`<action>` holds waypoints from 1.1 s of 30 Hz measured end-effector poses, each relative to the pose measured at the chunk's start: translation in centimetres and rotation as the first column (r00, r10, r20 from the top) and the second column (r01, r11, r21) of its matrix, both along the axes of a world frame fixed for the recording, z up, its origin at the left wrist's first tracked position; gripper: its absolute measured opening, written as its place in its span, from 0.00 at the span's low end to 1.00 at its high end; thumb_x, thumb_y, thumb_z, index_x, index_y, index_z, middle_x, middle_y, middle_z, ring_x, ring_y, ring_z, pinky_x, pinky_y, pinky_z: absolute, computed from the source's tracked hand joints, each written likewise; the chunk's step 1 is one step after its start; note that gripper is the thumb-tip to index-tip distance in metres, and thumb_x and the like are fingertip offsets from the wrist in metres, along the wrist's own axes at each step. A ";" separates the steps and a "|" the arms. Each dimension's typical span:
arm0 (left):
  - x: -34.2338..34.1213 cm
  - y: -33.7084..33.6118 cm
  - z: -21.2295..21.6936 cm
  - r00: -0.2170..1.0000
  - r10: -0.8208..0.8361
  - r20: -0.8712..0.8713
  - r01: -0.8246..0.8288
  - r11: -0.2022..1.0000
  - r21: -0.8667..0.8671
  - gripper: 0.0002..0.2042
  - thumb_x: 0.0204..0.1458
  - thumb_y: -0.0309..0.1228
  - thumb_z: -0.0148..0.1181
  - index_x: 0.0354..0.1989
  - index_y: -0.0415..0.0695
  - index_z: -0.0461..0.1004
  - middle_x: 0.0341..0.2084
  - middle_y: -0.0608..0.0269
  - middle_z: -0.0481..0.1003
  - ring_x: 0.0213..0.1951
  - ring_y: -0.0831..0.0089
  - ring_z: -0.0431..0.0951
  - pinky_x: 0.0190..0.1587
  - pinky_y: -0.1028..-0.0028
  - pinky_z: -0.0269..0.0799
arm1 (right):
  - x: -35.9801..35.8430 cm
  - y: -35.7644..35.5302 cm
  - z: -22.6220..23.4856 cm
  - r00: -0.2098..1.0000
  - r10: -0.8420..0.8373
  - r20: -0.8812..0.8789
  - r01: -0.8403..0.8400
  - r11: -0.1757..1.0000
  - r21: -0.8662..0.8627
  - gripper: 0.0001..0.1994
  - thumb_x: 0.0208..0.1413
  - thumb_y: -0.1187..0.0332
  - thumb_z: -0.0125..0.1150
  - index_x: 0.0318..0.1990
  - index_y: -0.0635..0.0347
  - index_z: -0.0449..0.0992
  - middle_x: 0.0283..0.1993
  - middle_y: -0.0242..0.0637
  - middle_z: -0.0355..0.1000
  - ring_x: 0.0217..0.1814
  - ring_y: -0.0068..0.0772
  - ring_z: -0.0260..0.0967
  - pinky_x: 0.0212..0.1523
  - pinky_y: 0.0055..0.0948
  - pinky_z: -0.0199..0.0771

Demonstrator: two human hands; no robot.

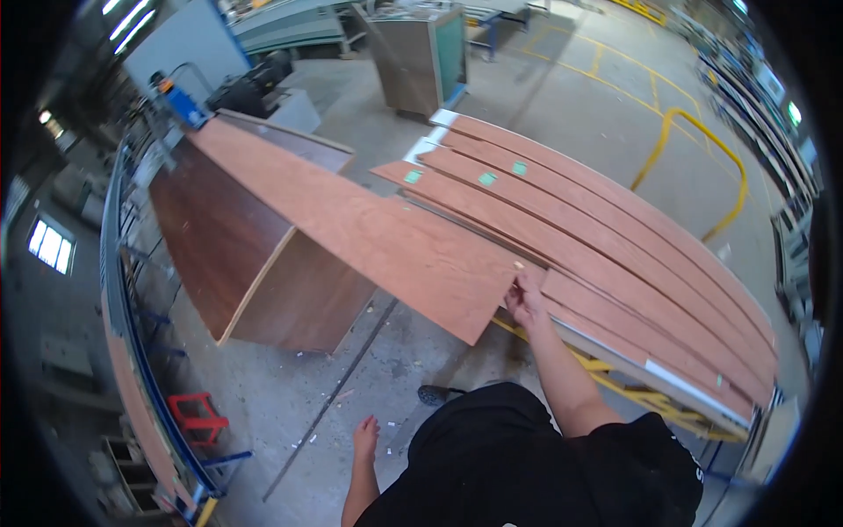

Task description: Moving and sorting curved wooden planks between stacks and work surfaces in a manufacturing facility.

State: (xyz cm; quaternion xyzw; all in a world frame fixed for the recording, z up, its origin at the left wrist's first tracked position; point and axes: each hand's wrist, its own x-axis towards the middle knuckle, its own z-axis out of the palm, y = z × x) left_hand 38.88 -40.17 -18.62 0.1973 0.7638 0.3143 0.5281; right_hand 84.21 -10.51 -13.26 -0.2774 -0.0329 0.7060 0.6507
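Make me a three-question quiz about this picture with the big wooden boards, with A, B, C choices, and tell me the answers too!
1. Where does the right hand rest?
A. on the edge of the long board
B. on the red stool
C. on the yellow rail

2. What colour are the small stickers on the stacked boards?
A. green
B. purple
C. orange

3. How is the left hand?
A. gripping a board
B. hanging free, holding nothing
C. pressed flat on the stack

Answers: 1 A, the fingers lie at the board's near edge. 2 A, the little squares look green. 3 B, it hangs over the floor, touching nothing.
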 end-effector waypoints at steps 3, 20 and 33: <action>3.9 2.8 3.7 0.995 0.017 0.097 -0.018 1.000 0.007 0.22 0.60 0.40 0.54 0.59 0.42 0.68 0.48 0.60 0.75 0.44 0.70 0.76 0.44 0.72 0.71 | 1.6 -1.7 1.8 0.994 0.071 -0.079 -0.059 0.988 0.144 0.06 0.63 0.69 0.54 0.46 0.51 0.72 0.34 0.27 0.74 0.33 0.26 0.76 0.37 0.27 0.83; 23.9 8.5 12.1 0.962 -0.105 0.251 0.065 0.984 0.165 0.18 0.62 0.35 0.52 0.58 0.41 0.68 0.47 0.60 0.76 0.41 0.76 0.77 0.44 0.76 0.74 | 8.6 -9.9 7.8 0.905 -0.053 0.422 0.121 0.983 -0.137 0.16 0.62 0.68 0.56 0.56 0.56 0.66 0.38 0.30 0.73 0.35 0.21 0.73 0.35 0.25 0.76; 27.5 10.7 13.9 0.917 -0.029 0.397 -0.069 0.970 0.231 0.22 0.64 0.40 0.49 0.61 0.41 0.63 0.51 0.52 0.73 0.44 0.67 0.77 0.48 0.69 0.74 | 14.9 -14.2 7.7 0.853 -0.162 0.495 0.282 0.943 -0.176 0.19 0.56 0.75 0.61 0.56 0.61 0.68 0.35 0.26 0.71 0.35 0.16 0.67 0.35 0.17 0.69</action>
